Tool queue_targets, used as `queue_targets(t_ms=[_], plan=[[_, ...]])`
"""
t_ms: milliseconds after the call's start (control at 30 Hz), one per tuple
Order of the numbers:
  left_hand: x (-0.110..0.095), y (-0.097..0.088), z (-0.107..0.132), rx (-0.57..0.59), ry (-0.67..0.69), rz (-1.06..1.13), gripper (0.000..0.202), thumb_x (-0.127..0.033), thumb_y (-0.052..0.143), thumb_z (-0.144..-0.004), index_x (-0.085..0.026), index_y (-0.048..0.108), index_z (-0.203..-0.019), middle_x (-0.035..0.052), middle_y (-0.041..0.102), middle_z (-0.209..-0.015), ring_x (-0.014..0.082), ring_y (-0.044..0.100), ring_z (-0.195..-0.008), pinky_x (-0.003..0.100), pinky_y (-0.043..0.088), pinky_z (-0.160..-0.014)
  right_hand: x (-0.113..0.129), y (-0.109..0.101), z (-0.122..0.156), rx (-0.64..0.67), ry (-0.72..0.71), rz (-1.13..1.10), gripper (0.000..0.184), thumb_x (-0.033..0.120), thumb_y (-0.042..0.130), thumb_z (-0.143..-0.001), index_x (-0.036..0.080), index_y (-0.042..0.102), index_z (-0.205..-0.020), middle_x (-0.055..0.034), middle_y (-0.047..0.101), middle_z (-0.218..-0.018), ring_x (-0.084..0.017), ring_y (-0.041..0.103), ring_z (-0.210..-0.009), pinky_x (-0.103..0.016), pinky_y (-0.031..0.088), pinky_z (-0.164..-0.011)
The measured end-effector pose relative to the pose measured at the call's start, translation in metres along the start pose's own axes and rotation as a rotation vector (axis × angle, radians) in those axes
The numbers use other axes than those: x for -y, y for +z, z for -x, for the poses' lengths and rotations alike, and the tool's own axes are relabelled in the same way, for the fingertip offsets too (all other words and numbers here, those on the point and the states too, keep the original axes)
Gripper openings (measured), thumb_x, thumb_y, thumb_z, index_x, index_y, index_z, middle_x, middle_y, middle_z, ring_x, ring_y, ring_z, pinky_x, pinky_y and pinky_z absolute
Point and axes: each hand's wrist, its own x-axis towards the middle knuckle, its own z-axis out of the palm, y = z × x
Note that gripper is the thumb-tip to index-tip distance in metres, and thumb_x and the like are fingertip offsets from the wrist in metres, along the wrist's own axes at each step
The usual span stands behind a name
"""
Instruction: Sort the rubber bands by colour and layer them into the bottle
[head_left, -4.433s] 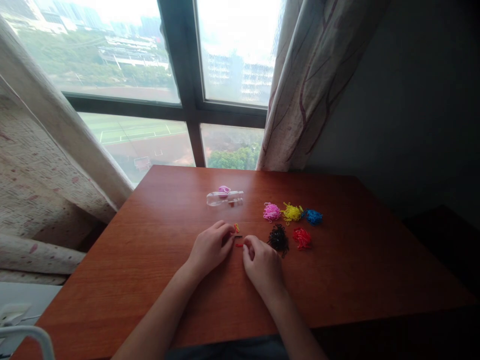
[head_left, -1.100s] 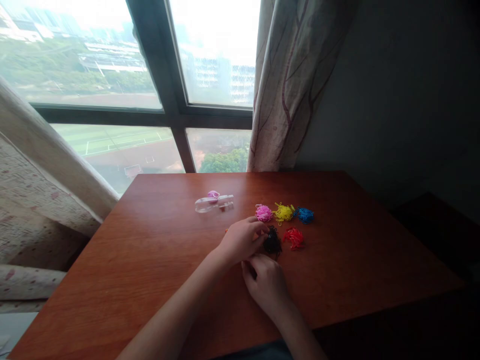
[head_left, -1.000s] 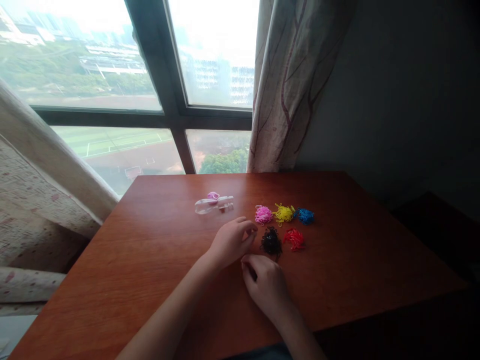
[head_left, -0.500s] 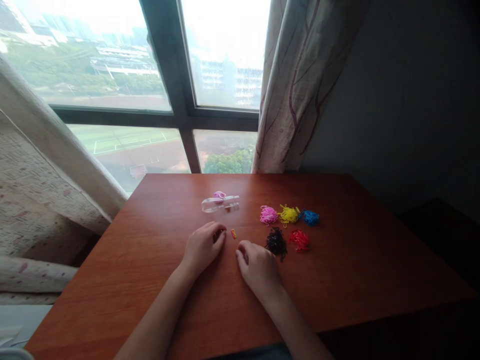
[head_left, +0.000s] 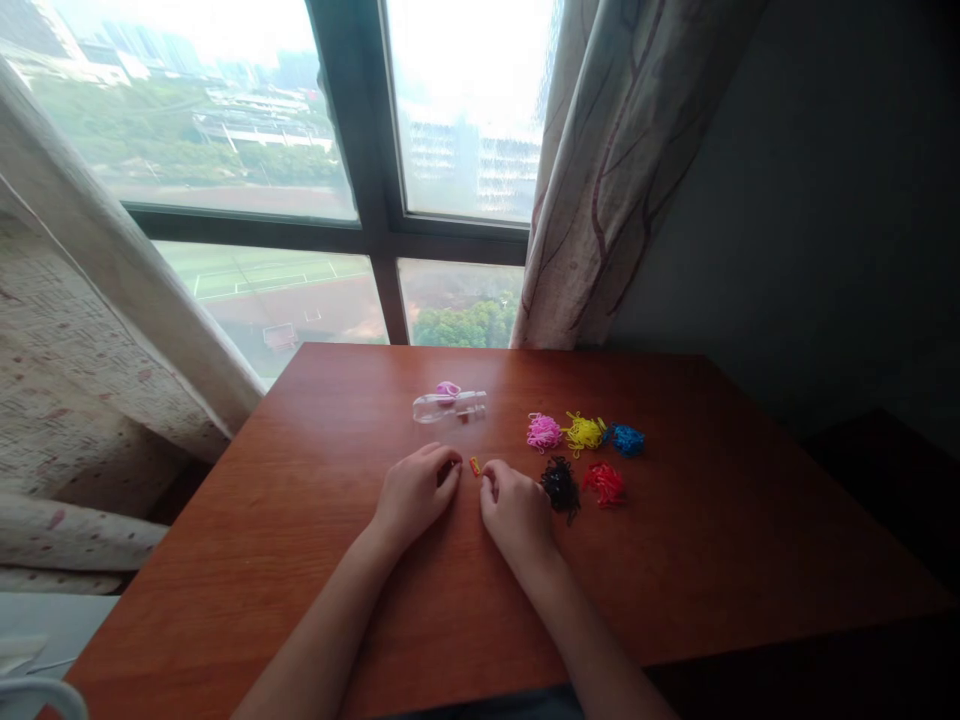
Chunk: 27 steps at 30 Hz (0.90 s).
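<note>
On the wooden table, a small red and yellow piece (head_left: 475,467) lies between my hands; it is too small to tell its kind. Just to its left is my left hand (head_left: 417,492), thumb and fingers curled to a pinch at the tips. My right hand (head_left: 517,508) is on its other side, closer to the piece, with thumb and forefinger closed together. Whatever is between either hand's fingertips is hidden or too small to see. Beyond the hands a clear plastic bottle (head_left: 429,408) lies on its side, with a pink-purple item (head_left: 448,391) at it.
Right of my right hand are piles of thin loops: pink (head_left: 544,431), yellow (head_left: 585,432), blue (head_left: 627,440), black (head_left: 560,486) and red (head_left: 604,484). The table (head_left: 360,375) meets a window, with curtains (head_left: 585,240) on both sides. A white surface (head_left: 52,625) is at lower left.
My right hand has moved up toward the red and yellow piece, its thumb and forefinger drawn together. The left hand is much as before. The whole view has shifted slightly.
</note>
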Motion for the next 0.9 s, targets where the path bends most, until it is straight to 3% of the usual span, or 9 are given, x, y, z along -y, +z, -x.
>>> queue_targets(t_ms=[900], plan=[[0.0002,0.0010,0.0000,0.011,-0.008,0.002,0.015,-0.021,0.050,-0.088,-0.021,0.065,-0.087,0.0022,0.067,-0.089,0.0158,0.061,-0.078,0.025,0.042,-0.069,0.0060,0.0030,-0.0108,0.048,-0.021,0.042,0.012,0.027,0.053,-0.093,0.026,0.065,-0.095,0.0005,0.073,-0.087,-0.017,0.067,-0.074,-0.026,0.030,-0.058]])
